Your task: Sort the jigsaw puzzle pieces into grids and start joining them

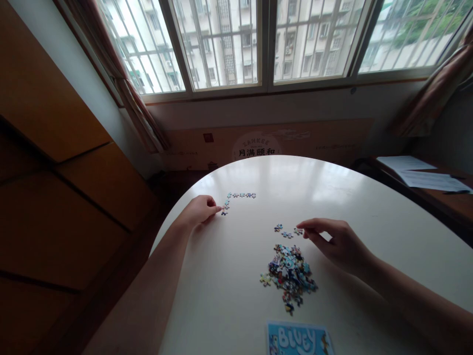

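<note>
My left hand (201, 209) is at the left of the table, fingers curled. One fingertip touches, or nearly touches, the lower end of a short column of puzzle pieces (225, 209). Whether anything is between those fingers is hidden. From the top of that column a row of joined pieces (242, 195) runs right, forming a corner. On the right, my right hand (338, 241) pinches a small puzzle piece (297, 231) at its fingertips, low over the tabletop. Left of it lie a loose piece (278, 228) and a small joined-looking bit (287, 235). A heap of mixed pieces (290, 268) lies nearer me.
The white round-edged table (214, 291) carries a blue "BLUEY" box or card (299, 339) at its near edge. Papers and pens lie on a brown desk (460, 204) to the right. Wooden cabinets (55, 217) stand left; barred windows and curtains are beyond.
</note>
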`<control>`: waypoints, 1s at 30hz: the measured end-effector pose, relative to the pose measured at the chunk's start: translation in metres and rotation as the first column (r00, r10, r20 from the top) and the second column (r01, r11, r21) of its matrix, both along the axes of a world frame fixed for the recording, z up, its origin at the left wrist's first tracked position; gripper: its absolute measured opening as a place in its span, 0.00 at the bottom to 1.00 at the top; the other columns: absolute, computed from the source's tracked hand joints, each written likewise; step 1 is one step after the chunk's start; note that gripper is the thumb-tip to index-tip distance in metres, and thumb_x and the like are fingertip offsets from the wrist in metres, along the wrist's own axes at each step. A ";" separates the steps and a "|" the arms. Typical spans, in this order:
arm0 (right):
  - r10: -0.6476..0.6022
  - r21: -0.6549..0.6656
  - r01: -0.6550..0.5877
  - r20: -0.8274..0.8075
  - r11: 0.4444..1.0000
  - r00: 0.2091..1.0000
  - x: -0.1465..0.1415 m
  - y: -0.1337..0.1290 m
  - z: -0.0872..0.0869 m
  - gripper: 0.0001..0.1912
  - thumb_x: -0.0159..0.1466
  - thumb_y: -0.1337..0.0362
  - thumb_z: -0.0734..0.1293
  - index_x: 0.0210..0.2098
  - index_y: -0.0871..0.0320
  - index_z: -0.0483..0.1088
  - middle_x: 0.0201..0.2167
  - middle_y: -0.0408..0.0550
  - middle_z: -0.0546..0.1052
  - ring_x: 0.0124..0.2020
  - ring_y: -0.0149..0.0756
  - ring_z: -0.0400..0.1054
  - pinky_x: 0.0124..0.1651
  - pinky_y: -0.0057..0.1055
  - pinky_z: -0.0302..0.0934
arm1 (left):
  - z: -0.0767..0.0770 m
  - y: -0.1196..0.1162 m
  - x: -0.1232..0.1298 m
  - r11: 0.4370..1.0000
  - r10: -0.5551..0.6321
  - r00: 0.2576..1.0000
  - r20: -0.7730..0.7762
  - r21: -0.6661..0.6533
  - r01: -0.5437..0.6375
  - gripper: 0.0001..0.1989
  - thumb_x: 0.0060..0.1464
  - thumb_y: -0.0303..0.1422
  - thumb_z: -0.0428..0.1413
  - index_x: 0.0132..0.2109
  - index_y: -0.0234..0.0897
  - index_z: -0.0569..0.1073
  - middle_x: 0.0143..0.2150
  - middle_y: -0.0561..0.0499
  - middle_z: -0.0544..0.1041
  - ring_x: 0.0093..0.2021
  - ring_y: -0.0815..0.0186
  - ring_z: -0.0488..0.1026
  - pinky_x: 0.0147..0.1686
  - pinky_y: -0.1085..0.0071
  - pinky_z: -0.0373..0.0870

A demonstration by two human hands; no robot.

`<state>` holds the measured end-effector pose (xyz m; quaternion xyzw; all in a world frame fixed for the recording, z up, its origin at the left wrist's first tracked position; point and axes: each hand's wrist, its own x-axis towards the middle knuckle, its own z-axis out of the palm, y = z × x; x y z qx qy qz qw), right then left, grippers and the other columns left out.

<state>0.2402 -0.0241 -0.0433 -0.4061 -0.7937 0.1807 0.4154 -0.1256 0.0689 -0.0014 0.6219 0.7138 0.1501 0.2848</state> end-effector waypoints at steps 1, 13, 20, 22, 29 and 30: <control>-0.004 -0.005 0.004 0.000 1.000 1.000 0.000 0.000 0.000 0.12 0.66 0.65 0.63 0.41 0.58 0.78 0.30 0.47 0.79 0.30 0.32 0.75 0.28 0.24 0.69 | 0.000 0.001 -0.002 1.000 0.010 1.000 0.003 0.006 -0.010 0.15 0.50 0.42 0.64 0.32 0.36 0.71 0.24 0.51 0.74 0.20 0.68 0.68 0.21 0.73 0.61; 0.027 -0.049 -0.026 0.038 0.998 0.999 0.003 0.001 0.002 0.12 0.66 0.65 0.62 0.42 0.57 0.78 0.33 0.47 0.80 0.32 0.31 0.74 0.34 0.27 0.70 | 0.004 -0.004 0.014 0.998 -0.053 0.980 -0.191 0.006 0.056 0.14 0.49 0.43 0.63 0.30 0.38 0.70 0.22 0.53 0.73 0.19 0.66 0.69 0.21 0.72 0.59; 0.134 -0.082 -0.125 0.114 0.989 0.984 0.003 0.000 0.008 0.14 0.67 0.67 0.61 0.45 0.57 0.78 0.35 0.47 0.80 0.32 0.29 0.73 0.35 0.28 0.68 | 0.004 -0.001 0.009 0.996 -0.052 0.980 -0.190 0.059 0.064 0.14 0.52 0.44 0.61 0.31 0.37 0.70 0.23 0.52 0.72 0.22 0.66 0.68 0.23 0.71 0.58; 0.204 -0.101 -0.188 0.191 0.977 0.960 0.004 -0.001 0.012 0.14 0.68 0.67 0.62 0.46 0.56 0.78 0.35 0.47 0.79 0.31 0.28 0.72 0.35 0.28 0.67 | 0.009 -0.005 0.015 0.983 -0.041 0.971 -0.235 0.167 0.082 0.15 0.52 0.44 0.61 0.31 0.37 0.71 0.26 0.51 0.74 0.26 0.65 0.69 0.25 0.71 0.59; 0.310 -0.159 -0.269 0.387 0.950 0.869 0.001 -0.008 0.022 0.09 0.67 0.61 0.67 0.44 0.52 0.79 0.38 0.47 0.77 0.34 0.31 0.70 0.37 0.29 0.64 | 0.013 -0.039 0.070 0.737 -0.629 0.770 -0.107 0.232 0.635 0.08 0.55 0.37 0.60 0.35 0.37 0.76 0.32 0.50 0.77 0.31 0.66 0.71 0.32 0.72 0.65; 0.314 -0.166 -0.269 0.396 0.949 0.863 0.000 -0.009 0.021 0.09 0.67 0.61 0.68 0.45 0.52 0.79 0.39 0.47 0.76 0.35 0.31 0.70 0.38 0.29 0.64 | 0.012 -0.043 0.077 0.676 -0.708 0.702 -0.074 0.215 0.705 0.07 0.55 0.36 0.61 0.37 0.37 0.78 0.33 0.50 0.78 0.32 0.66 0.72 0.32 0.72 0.66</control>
